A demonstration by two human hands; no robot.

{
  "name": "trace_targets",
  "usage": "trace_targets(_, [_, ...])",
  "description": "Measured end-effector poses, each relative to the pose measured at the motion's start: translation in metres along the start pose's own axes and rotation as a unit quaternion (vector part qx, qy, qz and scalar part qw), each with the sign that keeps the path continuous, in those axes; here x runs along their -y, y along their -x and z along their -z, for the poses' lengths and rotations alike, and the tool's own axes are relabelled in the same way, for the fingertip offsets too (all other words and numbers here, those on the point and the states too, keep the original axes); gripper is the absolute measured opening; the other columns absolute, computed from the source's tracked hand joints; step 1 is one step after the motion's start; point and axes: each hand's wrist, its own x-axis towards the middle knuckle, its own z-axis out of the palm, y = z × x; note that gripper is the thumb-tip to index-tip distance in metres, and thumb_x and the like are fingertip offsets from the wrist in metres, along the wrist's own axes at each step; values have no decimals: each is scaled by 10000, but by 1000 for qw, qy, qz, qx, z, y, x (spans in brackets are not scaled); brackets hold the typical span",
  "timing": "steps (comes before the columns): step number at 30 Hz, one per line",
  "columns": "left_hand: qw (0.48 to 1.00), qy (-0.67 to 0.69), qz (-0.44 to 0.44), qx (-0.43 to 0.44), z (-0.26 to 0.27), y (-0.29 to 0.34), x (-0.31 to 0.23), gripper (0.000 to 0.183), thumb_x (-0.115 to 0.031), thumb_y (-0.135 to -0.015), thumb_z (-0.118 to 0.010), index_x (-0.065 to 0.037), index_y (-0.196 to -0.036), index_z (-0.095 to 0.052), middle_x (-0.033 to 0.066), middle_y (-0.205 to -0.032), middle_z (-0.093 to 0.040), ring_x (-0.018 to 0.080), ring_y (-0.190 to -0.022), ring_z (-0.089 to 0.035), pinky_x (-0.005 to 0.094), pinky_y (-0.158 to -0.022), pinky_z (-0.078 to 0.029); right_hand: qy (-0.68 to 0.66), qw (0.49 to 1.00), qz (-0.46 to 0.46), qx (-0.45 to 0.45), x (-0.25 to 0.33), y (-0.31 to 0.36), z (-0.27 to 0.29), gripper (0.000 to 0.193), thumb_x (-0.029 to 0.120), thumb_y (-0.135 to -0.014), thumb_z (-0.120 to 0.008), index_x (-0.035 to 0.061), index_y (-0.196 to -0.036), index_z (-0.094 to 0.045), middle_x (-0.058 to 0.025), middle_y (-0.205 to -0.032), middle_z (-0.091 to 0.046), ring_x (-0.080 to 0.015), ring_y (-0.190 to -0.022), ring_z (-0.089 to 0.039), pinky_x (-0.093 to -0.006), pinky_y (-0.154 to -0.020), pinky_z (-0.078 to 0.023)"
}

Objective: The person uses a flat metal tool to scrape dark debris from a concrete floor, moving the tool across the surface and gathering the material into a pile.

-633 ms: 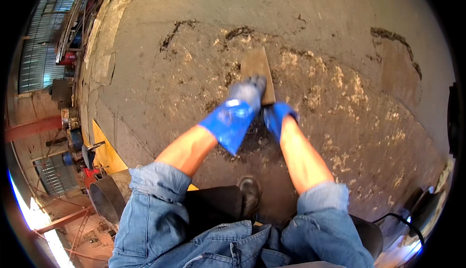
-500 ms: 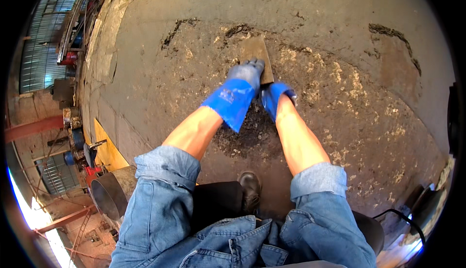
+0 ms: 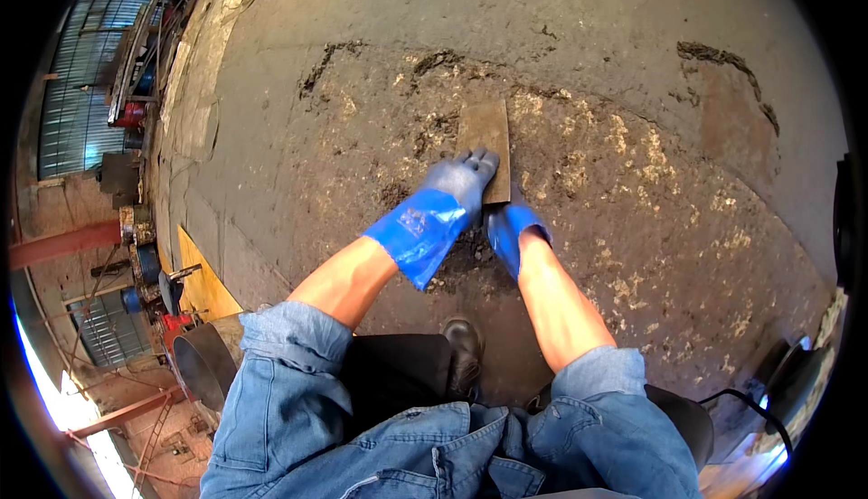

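A flat rectangular scraper (image 3: 485, 127), dull brown-grey and smeared with dirt, lies between my hands and the rough ground. My left hand (image 3: 466, 178), in a grey-palmed blue glove, is closed over the left side of the blade, its fingertips on top. At the scraper's near end is my right hand (image 3: 512, 219), also in a blue glove. The right fingers are mostly hidden behind the blade and the left glove, but the hand moves together with the tool. Under and around it the ground (image 3: 579, 246) is dark and crusty, with pale patches.
Ridges of dark muck (image 3: 438, 61) lie beyond the scraper, and another curved ridge (image 3: 737, 65) is at the far right. My boot (image 3: 464, 350) stands just below my hands. A wide metal pipe (image 3: 203, 368) is at the left; a black cable (image 3: 755, 409) loops at the lower right.
Both hands have drawn the scraper toward my body. Its blade is nearer, and it has turned slightly so that it points more straight ahead.
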Motion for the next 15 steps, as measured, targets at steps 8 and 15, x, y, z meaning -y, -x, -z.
trace_targets(8, [998, 55, 8, 0, -2, 1, -5, 472, -208, -971, -555, -62, -1419, -538, 183, -1489, -513, 339, -1387, -487, 381, -1148, -417, -250, 949, -148, 123, -9, -2, 39, 394, 296, -1058, -499, 102, -1391, -579, -98, -1353, -631, -209, -1193, -590, -310, -1050, -475])
trace_targets(15, [998, 69, -2, -1, 24, 17, 2, 435, -188, -1023, -458, -104, -1445, -515, 173, -1520, -475, 352, -1355, -516, 377, -1129, -436, 117, 986, 51, 104, -36, -49, 58, 411, 378, -1091, -421, 113, -1384, -534, -62, -1336, -601, -195, -1219, -581, -341, -1069, -470])
